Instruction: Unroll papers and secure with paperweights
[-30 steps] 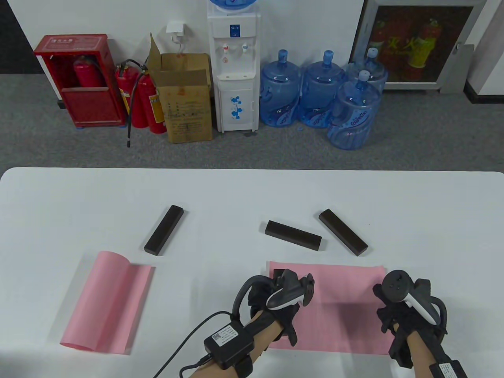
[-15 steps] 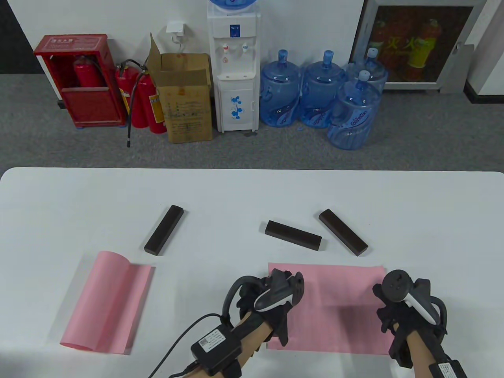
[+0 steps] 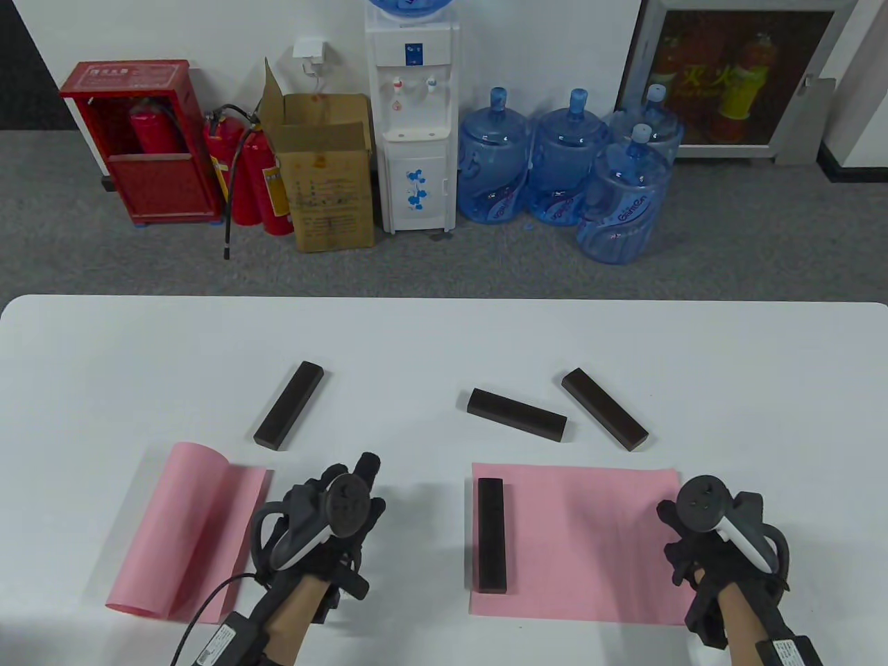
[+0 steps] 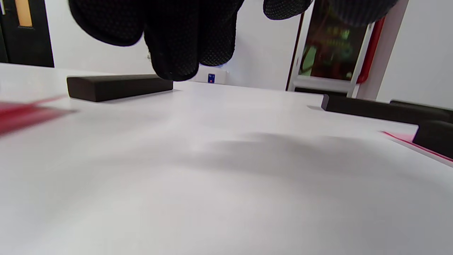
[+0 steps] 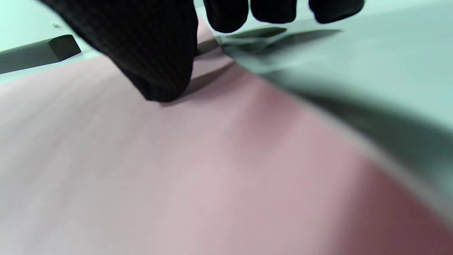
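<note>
Flat pink sheet (image 3: 583, 541), dark bar paperweight (image 3: 491, 535) along its left edge, right hand (image 3: 714, 548) fingers pressing its right edge

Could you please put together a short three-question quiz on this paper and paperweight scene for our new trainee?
1. True or false: a paperweight lies along the left edge of the flat pink sheet.
2. How many dark paperweights lie on the bare table, off any paper? A) one B) three C) five
3. Fill in: the right hand presses the flat sheet's ____ edge.

Key
1. True.
2. B: the left bar, the middle bar and the right bar.
3. Right; the left hand holds nothing and hovers beside the half-rolled sheet.
</note>
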The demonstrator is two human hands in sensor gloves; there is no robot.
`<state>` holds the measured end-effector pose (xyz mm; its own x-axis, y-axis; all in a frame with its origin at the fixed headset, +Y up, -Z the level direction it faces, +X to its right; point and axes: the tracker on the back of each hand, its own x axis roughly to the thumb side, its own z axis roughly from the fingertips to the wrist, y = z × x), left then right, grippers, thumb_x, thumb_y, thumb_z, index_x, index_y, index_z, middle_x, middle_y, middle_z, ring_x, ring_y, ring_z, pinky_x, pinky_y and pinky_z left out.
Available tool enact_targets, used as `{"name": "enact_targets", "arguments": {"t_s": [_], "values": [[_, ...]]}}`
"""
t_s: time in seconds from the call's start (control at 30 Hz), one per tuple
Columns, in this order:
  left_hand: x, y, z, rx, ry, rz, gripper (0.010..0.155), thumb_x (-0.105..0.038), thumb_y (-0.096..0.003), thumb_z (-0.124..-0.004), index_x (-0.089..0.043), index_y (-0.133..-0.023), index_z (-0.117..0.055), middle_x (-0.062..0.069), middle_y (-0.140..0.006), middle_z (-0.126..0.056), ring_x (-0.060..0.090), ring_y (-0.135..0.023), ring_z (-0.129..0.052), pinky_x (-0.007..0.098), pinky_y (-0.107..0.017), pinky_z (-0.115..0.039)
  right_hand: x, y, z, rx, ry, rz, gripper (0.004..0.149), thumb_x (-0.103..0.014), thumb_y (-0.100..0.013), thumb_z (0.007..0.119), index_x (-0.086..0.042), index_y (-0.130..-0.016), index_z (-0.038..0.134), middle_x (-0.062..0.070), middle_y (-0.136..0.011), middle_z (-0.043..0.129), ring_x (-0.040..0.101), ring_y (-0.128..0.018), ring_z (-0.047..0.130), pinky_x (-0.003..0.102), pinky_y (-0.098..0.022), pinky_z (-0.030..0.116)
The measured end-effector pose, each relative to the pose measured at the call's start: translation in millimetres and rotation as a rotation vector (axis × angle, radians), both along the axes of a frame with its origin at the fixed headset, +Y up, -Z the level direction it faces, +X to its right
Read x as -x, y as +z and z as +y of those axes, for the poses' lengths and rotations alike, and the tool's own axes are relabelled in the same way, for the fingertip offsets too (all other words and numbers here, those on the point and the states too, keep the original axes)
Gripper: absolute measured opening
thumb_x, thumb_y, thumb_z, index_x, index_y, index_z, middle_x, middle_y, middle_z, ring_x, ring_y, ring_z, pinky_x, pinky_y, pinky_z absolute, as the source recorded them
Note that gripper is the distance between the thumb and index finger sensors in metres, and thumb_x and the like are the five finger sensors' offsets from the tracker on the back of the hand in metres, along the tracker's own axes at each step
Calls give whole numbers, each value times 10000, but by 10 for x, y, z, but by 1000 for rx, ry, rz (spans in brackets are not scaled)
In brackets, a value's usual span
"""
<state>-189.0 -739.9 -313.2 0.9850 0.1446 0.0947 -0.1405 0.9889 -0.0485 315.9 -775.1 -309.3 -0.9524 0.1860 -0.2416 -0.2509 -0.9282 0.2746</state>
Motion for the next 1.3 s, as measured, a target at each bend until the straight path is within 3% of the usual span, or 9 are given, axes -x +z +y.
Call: {"name": "enact_targets", "arguments": {"t_s": [0.1, 0.4, 0.57, 0.73, 0.87, 0.97, 1.07, 1.3], "values": [[95, -25, -99, 94, 2, 10, 658, -607, -485, -618, -452, -1100, -446, 125, -1061, -766, 345, -786, -905, 557, -615, -701, -11, 2, 0, -3, -10, -3, 612, -289, -400, 883, -281, -981, 690, 89, -1125, 375, 429, -1057, 397, 646, -739, 443], [129, 8, -117, 122, 24, -9, 662, -608, -486, -615, -447, -1104, -442, 130, -1064, -763, 345, -783, -904, 558, -617, -699, -26, -50, 85, 20, -47, -17, 631, -311, -388, 906, -251, -986, 715, 88, -1128, 333, 428, -1061, 355, 646, -741, 424], [86, 18, -118, 122, 22, -31, 661, -608, -486, -615, -451, -1104, -441, 128, -1071, -756, 346, -792, -901, 561, -622, -695, 192, -236, 560, -16, -34, -32, 658, -329, -388, 908, -226, -1004, 701, 85, -1134, 342, 422, -1071, 339, 652, -745, 408], [81, 18, -132, 129, 23, -41, 661, -608, -485, -616, -450, -1103, -444, 129, -1071, -757, 347, -794, -900, 563, -623, -695, 641, -670, 1172, -100, 10, -37, 709, -377, -390, 901, -213, -1033, 653, 85, -1138, 383, 419, -1076, 379, 646, -749, 424], [93, 22, -125, 134, 23, -44, 659, -607, -485, -616, -449, -1102, -445, 128, -1070, -760, 348, -792, -903, 565, -623, -695, 984, -1105, 1368, -102, 86, -58, 748, -411, -389, 892, -218, -1053, 608, 81, -1137, 410, 407, -1076, 426, 632, -752, 451], [103, 27, -132, 139, 26, -43, 660, -606, -485, -616, -446, -1103, -450, 129, -1069, -763, 348, -794, -902, 565, -623, -696, 1189, -1438, 1300, -102, 136, -77, 768, -419, -387, 892, -224, -1062, 582, 83, -1132, 440, 402, -1068, 482, 619, -750, 486], [87, 34, -148, 153, 22, -52, 658, -606, -485, -617, -446, -1102, -452, 129, -1070, -762, 350, -795, -901, 566, -624, -695, 1276, -1742, 1055, 7, 223, -114, 818, -423, -388, 891, -241, -1082, 498, 81, -1131, 438, 392, -1061, 524, 601, -750, 514], [68, 37, -164, 172, 5, -64, 659, -607, -485, -616, -451, -1102, -448, 126, -1073, -761, 349, -800, -899, 568, -629, -690, 1175, -2120, 477, 168, 380, -190, 857, -394, -387, 901, -257, -1086, 424, 59, -1108, 512, 355, -1027, 627, 585, -745, 539]]}}
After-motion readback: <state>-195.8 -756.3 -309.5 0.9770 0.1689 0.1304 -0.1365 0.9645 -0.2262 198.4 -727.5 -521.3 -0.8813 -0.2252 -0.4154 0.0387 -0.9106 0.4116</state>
